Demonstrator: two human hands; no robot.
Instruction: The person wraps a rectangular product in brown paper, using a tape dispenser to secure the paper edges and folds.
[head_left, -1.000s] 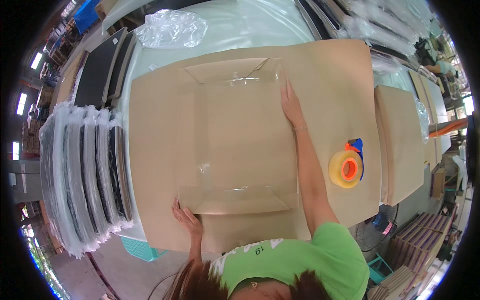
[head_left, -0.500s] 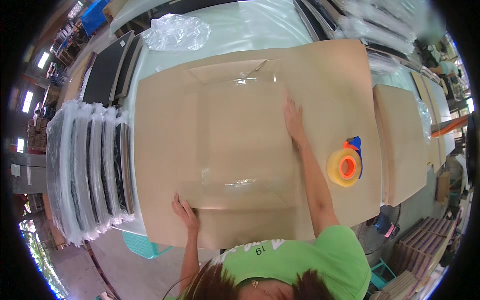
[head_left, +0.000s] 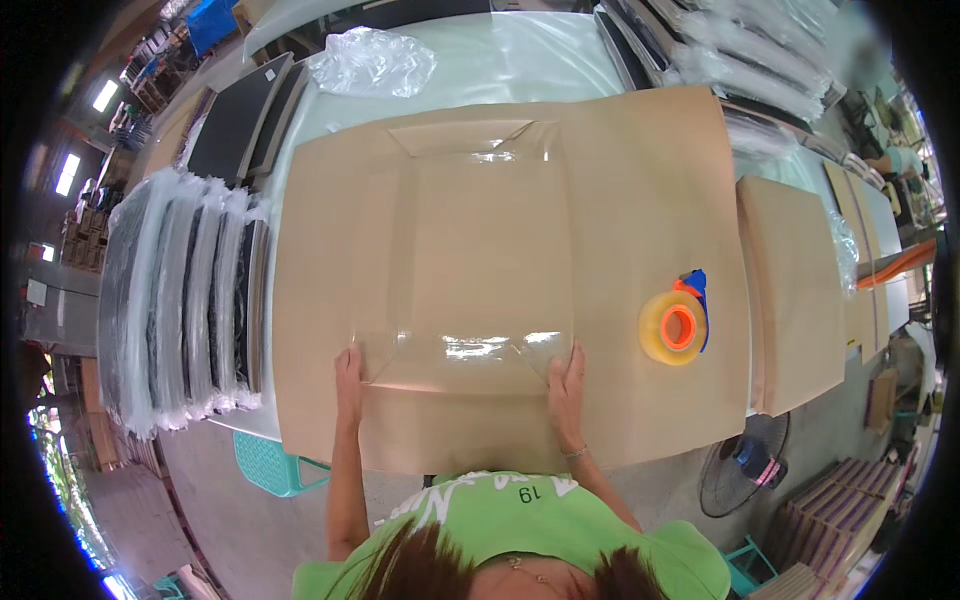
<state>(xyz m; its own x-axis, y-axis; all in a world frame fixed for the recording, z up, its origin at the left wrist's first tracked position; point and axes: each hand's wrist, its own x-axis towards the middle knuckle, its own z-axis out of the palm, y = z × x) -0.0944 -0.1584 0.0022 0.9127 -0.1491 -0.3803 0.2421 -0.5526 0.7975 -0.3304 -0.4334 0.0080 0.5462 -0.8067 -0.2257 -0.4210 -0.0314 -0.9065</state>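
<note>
Left hand [head_left: 348,385]: fingers pressed together at the near left corner of the carton; whether it pinched could not be told.

Right hand [head_left: 567,395]: thumb and fingers slightly parted at the near right corner of the same carton; grip likewise could not be told.

Carton [head_left: 485,250]: flat, rectangular, smooth brown cardboard with folded ends and glossy clear tape; it lay left of the tabletop's middle.

Brown sheet [head_left: 660,180]: broad matte cardboard beneath the carton, reaching the tabletop's near edge.

Tape roll [head_left: 652,338]: amber ring, orange core, blue-and-orange dispenser; toward the near right corner.

Tabletop [head_left: 520,55]: pale, sheeny surface.

Plastic bag [head_left: 372,64]: clear, crumpled; toward the far left corner.

Wrapped panels [head_left: 185,310]: upright row in cloudy film, along the left edge.

Brown box [head_left: 800,300]: flat-sided, at the right edge.
</note>
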